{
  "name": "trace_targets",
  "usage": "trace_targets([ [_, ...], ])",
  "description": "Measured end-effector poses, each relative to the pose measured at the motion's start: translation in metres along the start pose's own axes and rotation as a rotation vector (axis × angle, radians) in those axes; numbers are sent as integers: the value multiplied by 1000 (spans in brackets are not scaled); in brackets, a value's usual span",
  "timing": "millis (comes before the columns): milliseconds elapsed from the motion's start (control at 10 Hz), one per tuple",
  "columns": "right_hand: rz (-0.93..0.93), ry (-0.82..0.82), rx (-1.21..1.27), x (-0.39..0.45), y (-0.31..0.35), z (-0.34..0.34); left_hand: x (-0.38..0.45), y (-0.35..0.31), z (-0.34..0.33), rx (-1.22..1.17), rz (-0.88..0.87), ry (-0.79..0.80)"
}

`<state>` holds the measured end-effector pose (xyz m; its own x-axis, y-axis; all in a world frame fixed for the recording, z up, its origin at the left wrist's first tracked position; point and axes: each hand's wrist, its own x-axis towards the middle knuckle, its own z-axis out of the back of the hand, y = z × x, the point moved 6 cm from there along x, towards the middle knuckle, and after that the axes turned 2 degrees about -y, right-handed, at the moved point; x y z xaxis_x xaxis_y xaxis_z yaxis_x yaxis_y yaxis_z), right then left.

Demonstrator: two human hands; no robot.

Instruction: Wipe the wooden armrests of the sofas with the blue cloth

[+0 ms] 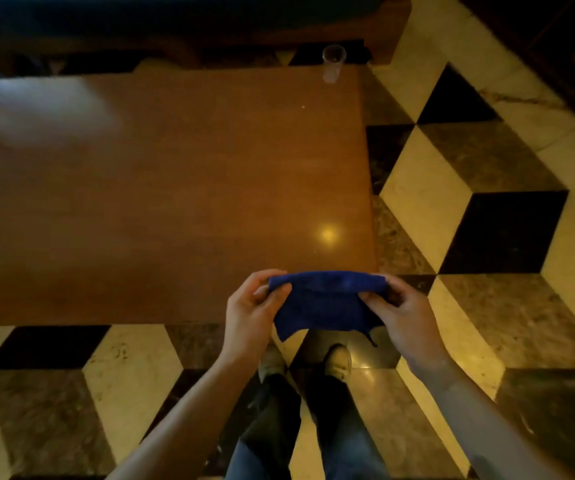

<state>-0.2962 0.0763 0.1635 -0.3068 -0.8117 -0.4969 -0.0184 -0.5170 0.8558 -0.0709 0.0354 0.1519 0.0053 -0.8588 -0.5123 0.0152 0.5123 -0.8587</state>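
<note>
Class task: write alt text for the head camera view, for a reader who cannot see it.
Seen from above, a person's left hand and right hand hold a folded blue cloth stretched between them, at the near edge of a wooden table. A clear plastic cup stands at its far edge; the floor is chequered.

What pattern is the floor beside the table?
Cube-like diamonds in cream, black and brown marble on the floor, seen in the head view.

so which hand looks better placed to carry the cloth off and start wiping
Hard to call. The left hand and the right hand each pinch one end of the blue cloth, level, above the near edge of the table. No armrest shows clearly, so neither side is nearer.
</note>
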Motion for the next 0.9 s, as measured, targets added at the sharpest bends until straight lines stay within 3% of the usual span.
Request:
trace_targets([
  [100,-77,5,-61,40,-69,-6,34,69,-9,62,97,-6],
  [300,-107,31,-207,112,-147,-28,115,137,-12,260,108,-22],
  [700,-15,-17,-628,199,-172,-45,207,159,-20,627,-19,-12],
  [900,27,-196,-551,188,-158,-32,201,146,-6,670,-102,-25],
])
